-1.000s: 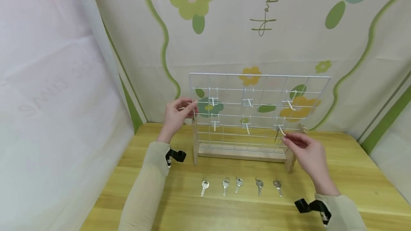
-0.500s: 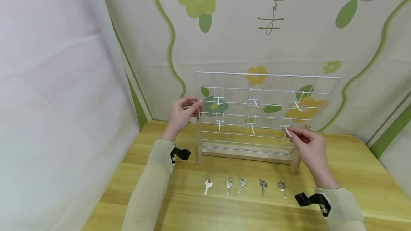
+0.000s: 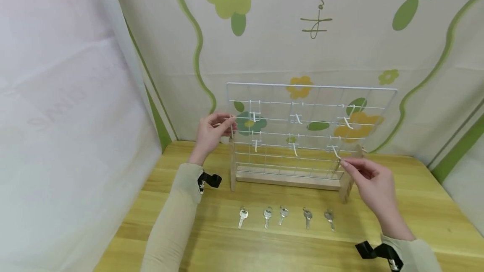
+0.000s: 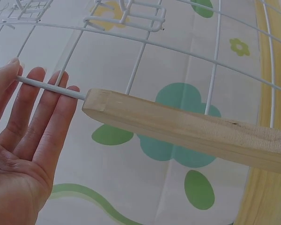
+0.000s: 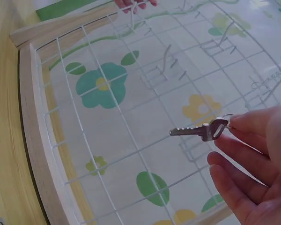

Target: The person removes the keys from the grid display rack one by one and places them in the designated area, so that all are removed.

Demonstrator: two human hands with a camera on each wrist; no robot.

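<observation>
My left hand [image 3: 211, 131] grips the left side wire of a white wire grid rack [image 3: 311, 86], just above the wooden upright [image 4: 178, 124]. In the right wrist view, my right hand [image 5: 257, 154] pinches the small ring [image 5: 228, 116] of a metal key [image 5: 201, 130] between thumb and forefinger. The key points away from the fingers, in front of the grid. In the head view those fingertips are right at the tip of the lower right white hook [image 3: 335, 152], and the key is mostly hidden.
On the wooden table before the rack lies a row of several keys with rings, from the leftmost key [image 3: 243, 218] to the rightmost key [image 3: 329, 220]. Several more white hooks, such as the upper middle hook [image 3: 298, 119], stick out of the grid. A patterned cloth [image 3: 264, 49] hangs behind.
My right hand rose with the key to the lower right hook, then came back down and right to the hook's tip. The left hand keeps its grip on the rack.
</observation>
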